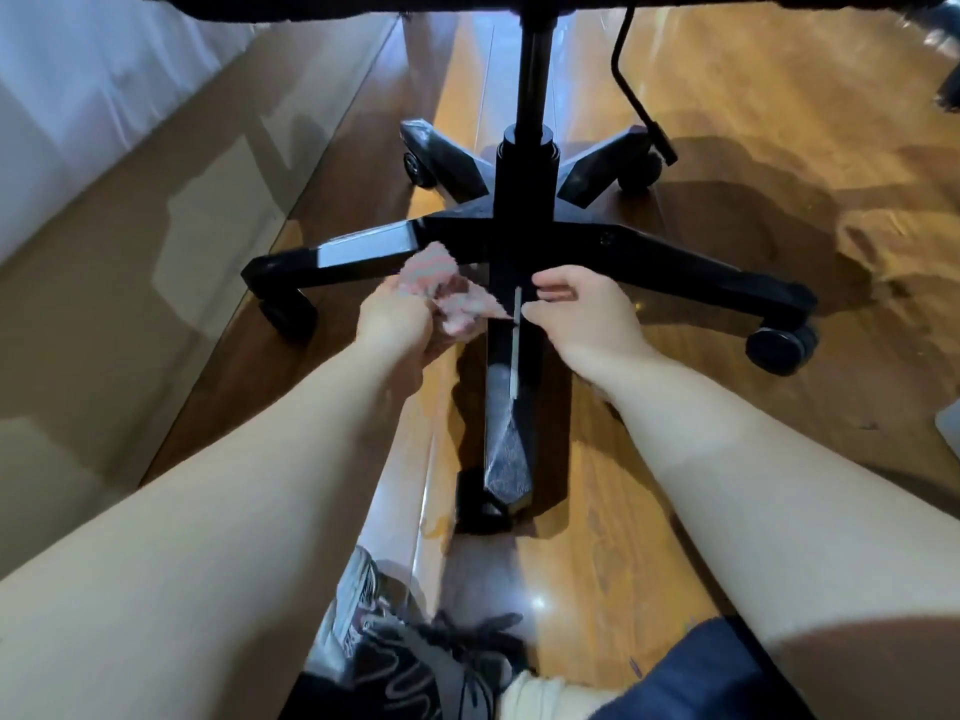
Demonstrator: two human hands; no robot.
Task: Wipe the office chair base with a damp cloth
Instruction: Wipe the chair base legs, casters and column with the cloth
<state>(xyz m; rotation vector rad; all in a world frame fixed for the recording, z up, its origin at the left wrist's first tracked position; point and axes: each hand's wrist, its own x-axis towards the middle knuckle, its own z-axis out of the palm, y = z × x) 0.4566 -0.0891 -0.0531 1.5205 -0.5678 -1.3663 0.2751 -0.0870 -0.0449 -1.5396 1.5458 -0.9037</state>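
Note:
The black five-legged chair base (670,254) stands on the wooden floor, its centre column (524,163) rising to the seat at the top edge. My left hand (397,324) grips a bunched pink cloth (449,291) just left of the near leg (511,397), below the hub. My right hand (582,309) lies on the right side of that near leg, thumb and fingers curled against its upper edge. The near leg shows a pale dusty patch toward its tip.
A black lever (636,90) hangs from the seat at the right. Castors (779,348) sit at the leg ends. A white wall and skirting (104,163) run along the left. My shoe (415,662) and knee are at the bottom.

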